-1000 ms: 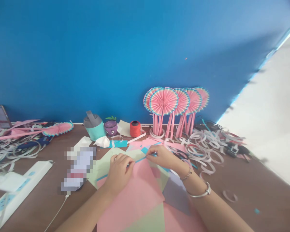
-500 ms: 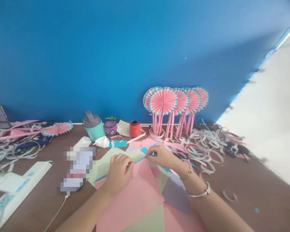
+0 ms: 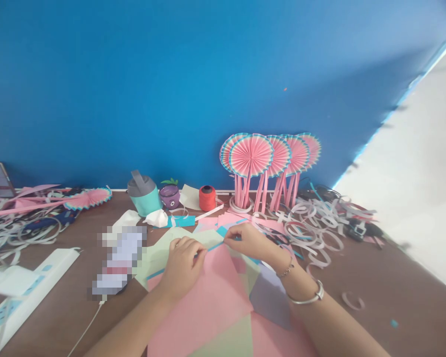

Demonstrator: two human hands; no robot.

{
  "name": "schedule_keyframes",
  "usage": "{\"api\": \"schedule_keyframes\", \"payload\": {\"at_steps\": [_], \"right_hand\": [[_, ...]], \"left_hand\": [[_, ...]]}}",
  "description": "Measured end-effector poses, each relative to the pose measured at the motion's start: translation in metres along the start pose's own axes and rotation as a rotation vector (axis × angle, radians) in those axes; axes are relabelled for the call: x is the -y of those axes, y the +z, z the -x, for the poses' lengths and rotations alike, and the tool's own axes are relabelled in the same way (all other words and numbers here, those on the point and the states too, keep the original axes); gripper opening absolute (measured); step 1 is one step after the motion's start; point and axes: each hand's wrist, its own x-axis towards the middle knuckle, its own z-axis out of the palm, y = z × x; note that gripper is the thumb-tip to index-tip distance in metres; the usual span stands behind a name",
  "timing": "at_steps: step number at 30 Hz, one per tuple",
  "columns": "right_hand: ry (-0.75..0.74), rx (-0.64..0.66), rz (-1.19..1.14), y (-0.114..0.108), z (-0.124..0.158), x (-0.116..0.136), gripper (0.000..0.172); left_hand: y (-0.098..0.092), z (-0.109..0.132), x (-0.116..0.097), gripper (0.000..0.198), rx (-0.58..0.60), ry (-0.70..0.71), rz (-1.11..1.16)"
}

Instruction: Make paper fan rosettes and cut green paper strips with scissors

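Observation:
A pink paper sheet lies on the brown table over pale green and grey sheets. A thin blue strip runs along its upper edge. My left hand rests curled on the sheet with its fingertips pressed on the strip. My right hand, wearing bracelets at the wrist, pinches the strip's right end between thumb and fingers. Both hands sit close together at the sheet's top edge.
Several pink paper fans on sticks stand against the blue wall. A red thread spool, a teal cup and a purple pot stand behind the sheets. Curled white paper strips litter the right; a power strip lies left.

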Motion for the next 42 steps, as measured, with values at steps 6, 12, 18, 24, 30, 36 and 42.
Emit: {"api": "schedule_keyframes", "payload": {"at_steps": [6,12,18,24,30,36,42], "right_hand": [[0.045,-0.068,0.033,0.001,0.001,0.008,0.012],[0.355,0.042,-0.231,0.011,-0.005,-0.001,0.01],[0.438,0.072,-0.273,0.017,-0.008,-0.011,0.015],[0.483,0.106,-0.295,0.011,-0.006,-0.007,0.021],[0.522,0.096,-0.353,0.012,-0.006,-0.003,0.02],[0.55,0.086,-0.335,0.013,-0.007,-0.002,0.021],[0.512,0.072,-0.191,0.012,-0.006,-0.008,0.022]], "left_hand": [[0.0,0.0,0.001,0.017,0.003,-0.014,-0.012],[0.004,0.002,-0.002,0.013,-0.026,0.006,-0.084],[0.016,0.012,-0.015,0.028,0.097,0.29,-0.091],[0.024,0.015,-0.02,0.028,0.265,0.342,-0.174],[0.025,0.014,-0.022,0.03,0.292,0.332,-0.215],[0.025,0.015,-0.021,0.031,0.272,0.34,-0.226],[0.028,0.017,-0.017,0.031,0.248,0.34,-0.203]]}}
